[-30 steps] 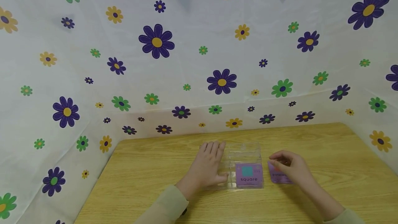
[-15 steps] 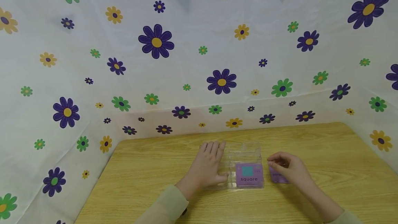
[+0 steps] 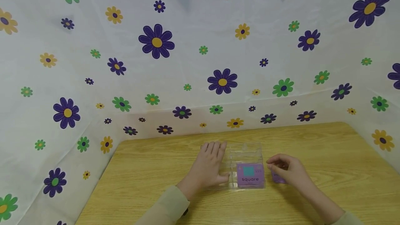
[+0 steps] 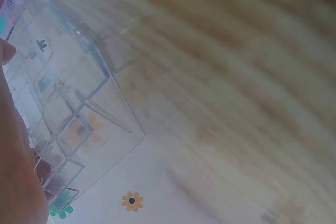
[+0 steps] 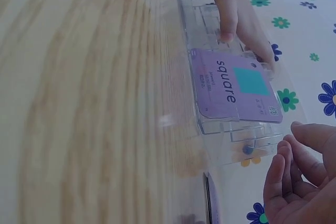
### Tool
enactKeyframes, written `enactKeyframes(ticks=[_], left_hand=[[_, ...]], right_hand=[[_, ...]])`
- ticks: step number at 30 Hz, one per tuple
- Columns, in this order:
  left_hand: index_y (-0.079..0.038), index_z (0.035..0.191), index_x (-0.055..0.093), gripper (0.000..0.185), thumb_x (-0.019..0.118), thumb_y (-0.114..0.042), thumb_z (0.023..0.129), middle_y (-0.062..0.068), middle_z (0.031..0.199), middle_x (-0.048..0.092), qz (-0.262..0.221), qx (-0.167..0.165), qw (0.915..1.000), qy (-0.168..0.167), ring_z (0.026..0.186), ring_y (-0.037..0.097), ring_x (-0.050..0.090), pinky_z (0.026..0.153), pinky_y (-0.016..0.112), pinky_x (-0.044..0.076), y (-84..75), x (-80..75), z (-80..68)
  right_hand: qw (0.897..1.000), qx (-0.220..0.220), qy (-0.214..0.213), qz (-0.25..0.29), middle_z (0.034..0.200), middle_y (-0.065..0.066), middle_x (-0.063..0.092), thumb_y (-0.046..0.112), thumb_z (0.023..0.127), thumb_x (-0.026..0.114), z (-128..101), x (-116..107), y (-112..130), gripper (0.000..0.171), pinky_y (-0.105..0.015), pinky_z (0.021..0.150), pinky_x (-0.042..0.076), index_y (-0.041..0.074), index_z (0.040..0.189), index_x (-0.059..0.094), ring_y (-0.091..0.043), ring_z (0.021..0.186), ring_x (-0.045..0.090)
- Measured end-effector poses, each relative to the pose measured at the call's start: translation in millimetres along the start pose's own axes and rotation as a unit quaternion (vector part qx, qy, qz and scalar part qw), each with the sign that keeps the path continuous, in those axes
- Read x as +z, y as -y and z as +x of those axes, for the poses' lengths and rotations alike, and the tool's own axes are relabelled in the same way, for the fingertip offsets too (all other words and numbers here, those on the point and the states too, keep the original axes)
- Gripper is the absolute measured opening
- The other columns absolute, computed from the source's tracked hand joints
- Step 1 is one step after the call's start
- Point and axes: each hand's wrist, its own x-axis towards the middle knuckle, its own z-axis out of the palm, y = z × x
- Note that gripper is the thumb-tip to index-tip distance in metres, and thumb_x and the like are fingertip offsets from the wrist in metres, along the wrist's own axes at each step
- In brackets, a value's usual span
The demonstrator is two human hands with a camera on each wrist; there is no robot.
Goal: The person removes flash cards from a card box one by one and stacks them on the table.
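Observation:
My left hand (image 3: pixel 207 167) rests over the left half of a clear plastic tiered stand (image 3: pixel 246 156), fingers stretched toward its back and thumb at its front. A purple card printed "square" (image 3: pixel 251 180) with a teal square leans in the stand's right front. My right hand (image 3: pixel 290 172) hovers just right of the stand, fingers loosely curled with nothing between them in the right wrist view. Below it is a second purple card (image 3: pixel 278 177), mostly hidden by the hand in the head view; the right wrist view shows this card (image 5: pixel 213 203) nearly edge-on.
The stand sits on a wood-grain table (image 3: pixel 150 183). A white cloth with purple, yellow and green flowers (image 3: pixel 187 58) hangs behind the table and along both sides.
My right hand has moved slightly left toward the stand and now covers more of the second card, whose printed word was partly readable before. The left hand, stand and square card have stayed put.

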Motion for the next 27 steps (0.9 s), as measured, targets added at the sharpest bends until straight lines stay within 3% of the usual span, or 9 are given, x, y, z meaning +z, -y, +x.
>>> enactKeyframes(ticks=[27], left_hand=[[-0.006, 0.166, 0.026, 0.108, 0.053, -0.075, 0.089, 0.010, 0.152, 0.052, -0.003, 0.000, 1.0000, 0.005, 0.136, 0.024, 0.051, 0.118, 0.043, 0.042, 0.5, 1.2, 0.5]], right_hand=[[1.000, 0.008, 0.029, 0.011, 0.097, -0.008, 0.074, 0.007, 0.095, 0.076, 0.6, 10.1, -3.7, 0.016, -0.021, 0.072, 0.055, -0.001, 0.109, 0.075, -0.007, 0.080, 0.062]])
